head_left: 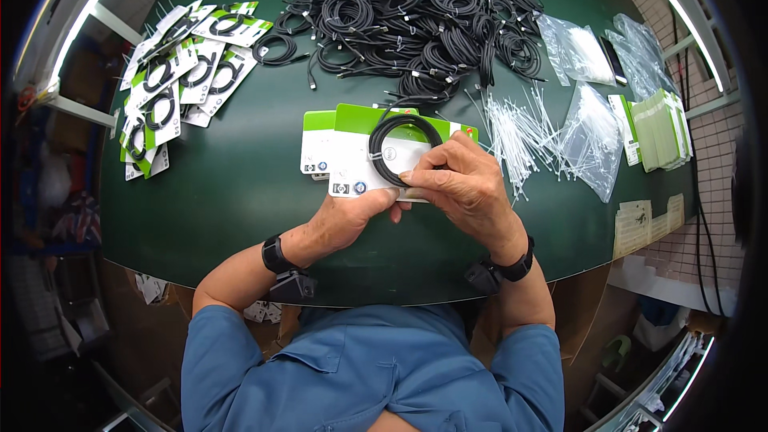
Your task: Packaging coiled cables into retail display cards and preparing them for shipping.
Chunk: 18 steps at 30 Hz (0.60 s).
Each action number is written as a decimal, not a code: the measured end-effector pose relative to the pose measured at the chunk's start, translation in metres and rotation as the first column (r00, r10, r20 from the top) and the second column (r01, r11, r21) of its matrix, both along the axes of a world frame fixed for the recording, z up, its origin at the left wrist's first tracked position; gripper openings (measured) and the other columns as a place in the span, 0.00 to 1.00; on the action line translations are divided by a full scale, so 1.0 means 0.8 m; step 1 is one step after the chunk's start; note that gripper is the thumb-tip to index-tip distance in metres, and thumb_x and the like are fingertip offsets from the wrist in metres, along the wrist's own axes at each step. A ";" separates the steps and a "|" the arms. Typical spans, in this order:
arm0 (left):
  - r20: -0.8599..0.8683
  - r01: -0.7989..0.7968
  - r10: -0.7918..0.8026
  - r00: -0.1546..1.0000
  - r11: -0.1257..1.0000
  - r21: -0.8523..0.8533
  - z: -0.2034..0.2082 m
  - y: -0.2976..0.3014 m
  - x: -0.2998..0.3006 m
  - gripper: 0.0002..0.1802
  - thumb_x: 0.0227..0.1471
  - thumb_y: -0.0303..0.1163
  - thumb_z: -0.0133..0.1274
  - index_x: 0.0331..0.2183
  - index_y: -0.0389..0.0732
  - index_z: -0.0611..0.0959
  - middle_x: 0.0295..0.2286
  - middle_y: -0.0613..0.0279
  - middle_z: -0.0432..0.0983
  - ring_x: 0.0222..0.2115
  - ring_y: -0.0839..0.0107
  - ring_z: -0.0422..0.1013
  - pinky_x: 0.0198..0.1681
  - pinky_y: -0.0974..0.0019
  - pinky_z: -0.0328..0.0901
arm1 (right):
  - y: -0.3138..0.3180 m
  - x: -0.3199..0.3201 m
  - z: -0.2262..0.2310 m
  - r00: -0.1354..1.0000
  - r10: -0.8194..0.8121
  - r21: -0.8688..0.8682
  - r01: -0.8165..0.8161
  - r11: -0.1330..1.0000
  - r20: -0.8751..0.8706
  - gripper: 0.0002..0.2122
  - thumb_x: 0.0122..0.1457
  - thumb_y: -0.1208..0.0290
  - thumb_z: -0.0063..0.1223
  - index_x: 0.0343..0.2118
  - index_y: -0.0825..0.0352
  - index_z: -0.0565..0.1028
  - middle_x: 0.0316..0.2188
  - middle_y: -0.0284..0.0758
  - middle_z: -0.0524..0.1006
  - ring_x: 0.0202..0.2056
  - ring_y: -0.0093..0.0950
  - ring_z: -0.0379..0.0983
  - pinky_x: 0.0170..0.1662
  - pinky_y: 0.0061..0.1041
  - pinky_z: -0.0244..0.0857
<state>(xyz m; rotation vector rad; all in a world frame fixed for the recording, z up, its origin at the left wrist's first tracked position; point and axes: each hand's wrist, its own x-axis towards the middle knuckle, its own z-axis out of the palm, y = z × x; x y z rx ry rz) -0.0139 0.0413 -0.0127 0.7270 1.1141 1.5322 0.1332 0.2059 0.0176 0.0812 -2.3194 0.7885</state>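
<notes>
Nearest me, I see the left hand (342, 218) clasping the lower edge of a green-and-white card (349, 166), while the right hand (470, 184), the closer one to the ring, pinches the near rim of a coiled black cable (376, 144) against the card. The round coil, with no long axis, extends away from that pinch, toward a heap of black cables (448, 20) beyond.

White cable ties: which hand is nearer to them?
Right. The right hand is just left of the white cable ties, pinching the coiled black cable; the left hand is farther left, holding the front card.
</notes>
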 end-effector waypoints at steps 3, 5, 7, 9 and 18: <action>-0.041 0.005 -0.003 0.999 0.999 0.037 -0.005 -0.002 -0.002 0.12 0.60 0.26 0.52 0.45 0.32 0.80 0.33 0.58 0.80 0.29 0.72 0.76 0.33 0.68 0.73 | 0.001 -0.005 -0.007 0.999 0.019 -0.044 -0.020 0.999 -0.037 0.15 0.46 0.73 0.73 0.39 0.58 0.85 0.29 0.27 0.78 0.29 0.28 0.71 0.34 0.27 0.64; 0.006 -0.028 0.028 1.000 0.999 0.021 0.001 -0.002 0.001 0.13 0.62 0.30 0.54 0.45 0.33 0.79 0.33 0.58 0.80 0.28 0.72 0.76 0.33 0.69 0.73 | 0.001 -0.005 -0.012 0.999 0.028 -0.085 -0.030 0.996 -0.018 0.14 0.46 0.73 0.73 0.38 0.59 0.85 0.29 0.27 0.78 0.29 0.28 0.71 0.34 0.27 0.64; 0.030 -0.048 0.048 0.998 0.999 0.004 0.000 -0.001 0.004 0.14 0.63 0.31 0.55 0.46 0.33 0.79 0.34 0.59 0.80 0.28 0.73 0.76 0.32 0.69 0.73 | 0.001 -0.006 -0.018 0.999 0.048 -0.153 -0.046 0.987 0.010 0.13 0.46 0.73 0.73 0.38 0.60 0.85 0.29 0.27 0.78 0.29 0.28 0.71 0.34 0.28 0.63; 0.017 -0.094 0.094 0.995 0.996 0.005 -0.003 0.001 0.006 0.14 0.63 0.34 0.56 0.46 0.34 0.79 0.34 0.60 0.79 0.26 0.74 0.75 0.28 0.71 0.72 | 0.001 -0.008 -0.022 0.998 0.066 -0.182 -0.063 0.981 0.012 0.13 0.47 0.74 0.73 0.37 0.60 0.85 0.29 0.27 0.78 0.29 0.28 0.71 0.34 0.28 0.63; -0.059 -0.374 0.369 0.927 0.918 -0.132 -0.008 0.013 0.016 0.13 0.64 0.35 0.53 0.43 0.35 0.78 0.30 0.63 0.77 0.21 0.79 0.72 0.16 0.75 0.66 | -0.017 -0.013 -0.027 0.994 0.079 -0.255 -0.057 0.965 0.078 0.13 0.46 0.78 0.73 0.37 0.63 0.84 0.29 0.31 0.80 0.31 0.28 0.75 0.35 0.27 0.69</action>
